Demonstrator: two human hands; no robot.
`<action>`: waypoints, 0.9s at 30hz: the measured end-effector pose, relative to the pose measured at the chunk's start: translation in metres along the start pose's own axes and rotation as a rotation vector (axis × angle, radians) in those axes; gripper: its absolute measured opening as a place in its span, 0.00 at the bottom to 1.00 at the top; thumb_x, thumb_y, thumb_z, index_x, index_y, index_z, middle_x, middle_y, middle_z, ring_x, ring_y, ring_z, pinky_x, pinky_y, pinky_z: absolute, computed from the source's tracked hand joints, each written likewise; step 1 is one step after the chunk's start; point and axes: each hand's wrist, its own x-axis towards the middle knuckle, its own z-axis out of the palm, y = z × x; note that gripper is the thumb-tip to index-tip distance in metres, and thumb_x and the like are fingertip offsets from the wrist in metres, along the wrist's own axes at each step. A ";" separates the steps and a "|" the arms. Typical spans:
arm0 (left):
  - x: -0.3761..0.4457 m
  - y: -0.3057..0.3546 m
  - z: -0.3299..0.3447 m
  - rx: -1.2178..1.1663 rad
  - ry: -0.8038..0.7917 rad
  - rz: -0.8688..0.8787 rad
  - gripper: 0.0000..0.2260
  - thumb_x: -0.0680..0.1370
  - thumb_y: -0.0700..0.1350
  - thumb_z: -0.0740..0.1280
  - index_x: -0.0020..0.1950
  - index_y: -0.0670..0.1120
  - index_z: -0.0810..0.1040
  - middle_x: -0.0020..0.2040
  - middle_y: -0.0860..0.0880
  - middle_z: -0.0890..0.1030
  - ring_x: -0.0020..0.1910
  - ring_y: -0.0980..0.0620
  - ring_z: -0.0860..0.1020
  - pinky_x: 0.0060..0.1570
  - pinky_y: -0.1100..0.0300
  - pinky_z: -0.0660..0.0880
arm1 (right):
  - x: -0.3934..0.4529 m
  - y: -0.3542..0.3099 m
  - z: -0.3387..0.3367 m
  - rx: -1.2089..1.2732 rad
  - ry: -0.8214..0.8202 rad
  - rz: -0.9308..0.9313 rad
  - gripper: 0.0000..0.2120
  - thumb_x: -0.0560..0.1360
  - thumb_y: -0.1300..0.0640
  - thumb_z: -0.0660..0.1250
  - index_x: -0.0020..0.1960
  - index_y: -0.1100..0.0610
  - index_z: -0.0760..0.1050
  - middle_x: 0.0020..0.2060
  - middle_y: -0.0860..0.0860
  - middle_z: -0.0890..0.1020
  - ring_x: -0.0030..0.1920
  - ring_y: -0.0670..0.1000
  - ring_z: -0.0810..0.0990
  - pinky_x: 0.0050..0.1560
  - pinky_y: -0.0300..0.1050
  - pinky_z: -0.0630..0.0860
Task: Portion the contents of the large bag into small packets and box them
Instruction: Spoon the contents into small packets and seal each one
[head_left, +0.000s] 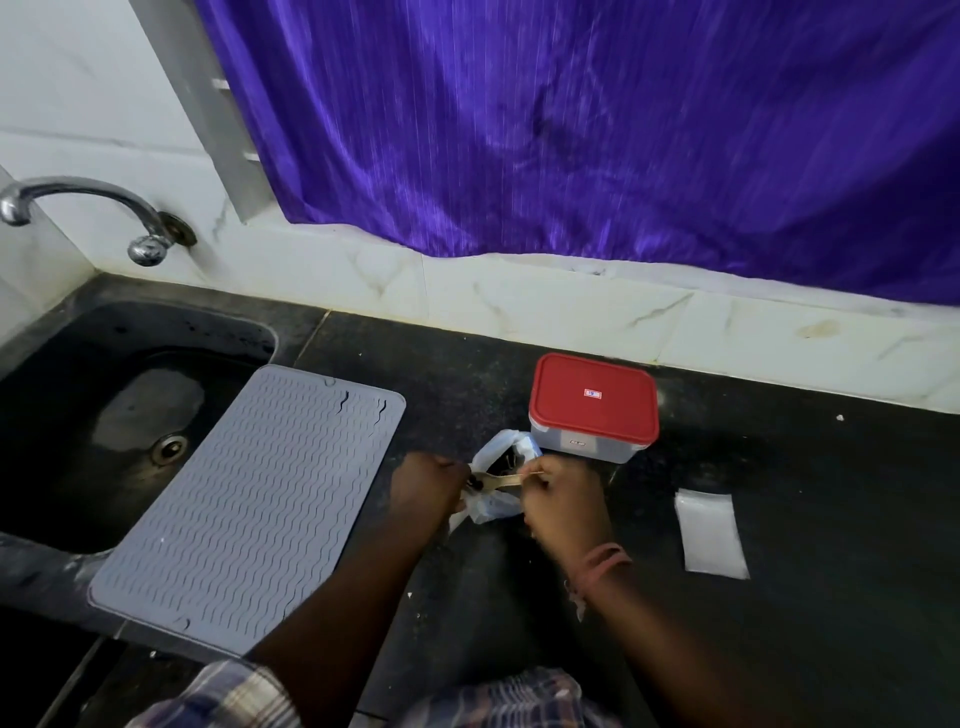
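Observation:
A crumpled clear plastic bag (501, 452) with dark contents sits on the black counter in front of a clear box with a red lid (592, 400). My right hand (563, 499) pinches the handle of a small wooden spoon (506, 479), whose bowl carries dark bits toward my left hand (428, 488). My left hand grips a small clear packet (485, 509) at its mouth, mostly hidden by the fingers. A pile of empty small clear packets (709, 532) lies flat to the right.
A grey ribbed silicone mat (249, 504) lies on the left, overlapping the dark sink (104, 405) under a metal tap (83, 208). A purple curtain (623, 130) hangs over the white tiled back wall. Dark counter (831, 467) extends to the right.

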 end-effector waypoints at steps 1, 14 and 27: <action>0.001 -0.001 0.001 0.007 0.008 0.002 0.07 0.73 0.45 0.71 0.38 0.44 0.86 0.35 0.44 0.86 0.39 0.45 0.86 0.47 0.47 0.84 | -0.003 0.000 0.002 -0.141 -0.039 -0.152 0.08 0.73 0.60 0.64 0.43 0.54 0.82 0.36 0.50 0.84 0.37 0.49 0.82 0.42 0.49 0.81; 0.006 -0.013 -0.002 -0.014 0.083 0.022 0.11 0.77 0.46 0.70 0.49 0.38 0.83 0.50 0.36 0.85 0.53 0.35 0.82 0.55 0.45 0.80 | -0.010 0.013 0.001 0.112 0.062 -0.229 0.12 0.74 0.65 0.68 0.52 0.53 0.85 0.40 0.44 0.86 0.41 0.42 0.84 0.48 0.42 0.81; 0.001 -0.006 0.011 0.238 -0.161 0.192 0.18 0.75 0.48 0.64 0.64 0.56 0.82 0.54 0.47 0.85 0.51 0.48 0.83 0.53 0.54 0.79 | 0.008 0.045 -0.001 -0.314 0.141 -0.122 0.04 0.72 0.58 0.65 0.41 0.55 0.78 0.36 0.53 0.82 0.38 0.57 0.81 0.37 0.50 0.77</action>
